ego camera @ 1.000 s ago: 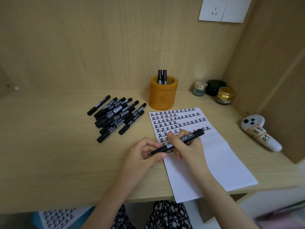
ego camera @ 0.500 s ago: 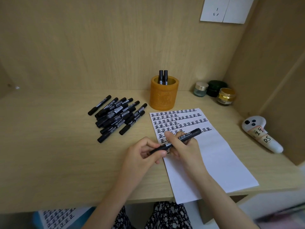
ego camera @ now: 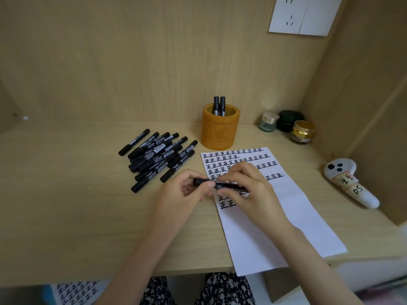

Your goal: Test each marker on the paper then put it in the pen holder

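Note:
A black marker (ego camera: 222,185) lies nearly level between both hands, just above the left part of the white paper (ego camera: 286,216). My left hand (ego camera: 187,190) pinches its left end, the cap side. My right hand (ego camera: 248,188) wraps the barrel and hides its right end. Rows of black written characters fill the upper part of the paper. The orange pen holder (ego camera: 221,130) stands behind the paper with two black markers (ego camera: 219,106) upright inside. A pile of several black markers (ego camera: 157,157) lies left of the holder.
Three small jars (ego camera: 286,126) stand at the back right corner. A white controller with a handwritten label (ego camera: 350,183) lies near the right wall. Wooden walls close the desk at the back and right. A second written sheet (ego camera: 77,291) shows below the desk edge.
The marker has tipped from slanting up to the right to nearly level. My right hand has slid over the barrel, and both hands have moved a little away from me.

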A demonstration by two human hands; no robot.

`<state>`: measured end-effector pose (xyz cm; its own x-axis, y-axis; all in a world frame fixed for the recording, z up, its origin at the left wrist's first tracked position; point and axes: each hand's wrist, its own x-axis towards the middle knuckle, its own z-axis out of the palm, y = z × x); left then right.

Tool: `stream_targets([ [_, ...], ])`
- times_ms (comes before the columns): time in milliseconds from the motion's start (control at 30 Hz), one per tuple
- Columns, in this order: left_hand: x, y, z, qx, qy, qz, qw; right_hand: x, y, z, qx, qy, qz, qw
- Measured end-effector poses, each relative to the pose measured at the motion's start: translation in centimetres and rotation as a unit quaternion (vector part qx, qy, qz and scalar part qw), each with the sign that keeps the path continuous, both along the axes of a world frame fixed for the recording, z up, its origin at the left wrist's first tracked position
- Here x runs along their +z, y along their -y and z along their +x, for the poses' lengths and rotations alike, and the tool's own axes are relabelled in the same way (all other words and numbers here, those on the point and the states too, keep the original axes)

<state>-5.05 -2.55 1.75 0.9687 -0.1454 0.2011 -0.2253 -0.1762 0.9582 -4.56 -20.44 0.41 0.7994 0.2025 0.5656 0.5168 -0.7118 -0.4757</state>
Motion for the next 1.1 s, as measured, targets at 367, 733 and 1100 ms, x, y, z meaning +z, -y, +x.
stream_targets([
  [367, -1.8, -1.3, 3.1, 0.184, 0.08, 0.233, 0.951, 5.5, -0.7, 5.1, -0.087, -0.005, 0.208, 0.974],
  [733, -2.9, -2.1, 4.6, 0.2, 0.091, 0.382, 0.898, 9.1, -0.5, 15.2, -0.197, 0.071, 0.277, 0.938],
  [1100, -3.7, -2.3, 5.5, 0.204, 0.07, 0.375, 0.902, 6.6, 0.4, 17.9, -0.297, -0.035, 0.008, 0.954],
])
